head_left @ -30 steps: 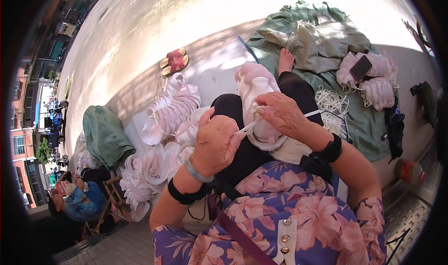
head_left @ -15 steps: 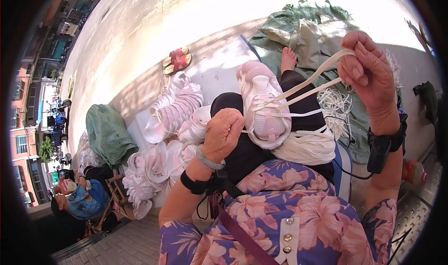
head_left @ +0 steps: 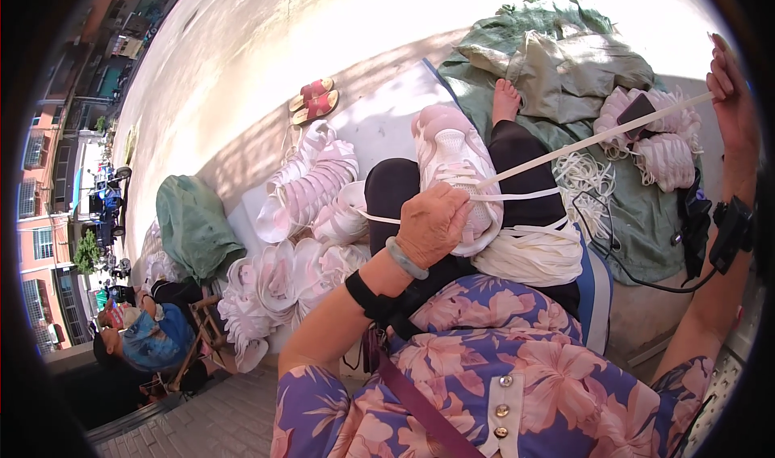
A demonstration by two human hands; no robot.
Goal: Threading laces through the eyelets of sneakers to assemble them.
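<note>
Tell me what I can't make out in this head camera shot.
Head view:
Left hand: its curled fingers hide what lies under them.
Shoe: that hand covers part of its lacing.
Right hand: outer side fades into the dark rim.
Phone: the stretched lace crosses it, hiding part.
Green sack: its cloth hides any contents.
</note>
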